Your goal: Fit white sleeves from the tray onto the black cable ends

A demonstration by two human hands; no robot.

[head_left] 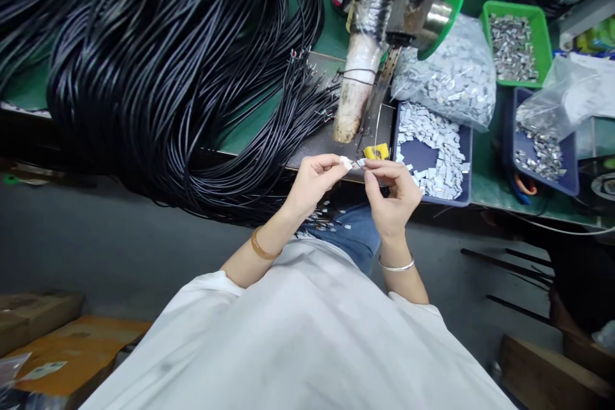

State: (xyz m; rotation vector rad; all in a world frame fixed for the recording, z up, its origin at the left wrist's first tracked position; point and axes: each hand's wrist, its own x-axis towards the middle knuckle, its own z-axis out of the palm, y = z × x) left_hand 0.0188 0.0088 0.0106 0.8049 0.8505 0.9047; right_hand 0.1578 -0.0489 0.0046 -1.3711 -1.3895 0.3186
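White fabric of the person's shirt fills the foreground; above it both hands meet over the lap, at the near edge of the green worktop. Left hand, with a taped fingertip, and right hand each pinch one end of a small silvery metal clip, so both grips are closed on it between thumb and forefinger. Seating such a small piece well looks to call for keeping the fingertips close together and the wrists steady, with the clip square to whatever it joins; whether a wire end sits in it is too small to tell. It is pale, shiny and flat, like the loose clips heaped in the blue tray just beyond the right hand. More fill a clear bag and a green bin. Coils of black cable drape over the worktop to the left, beside a wrapped machine nozzle.
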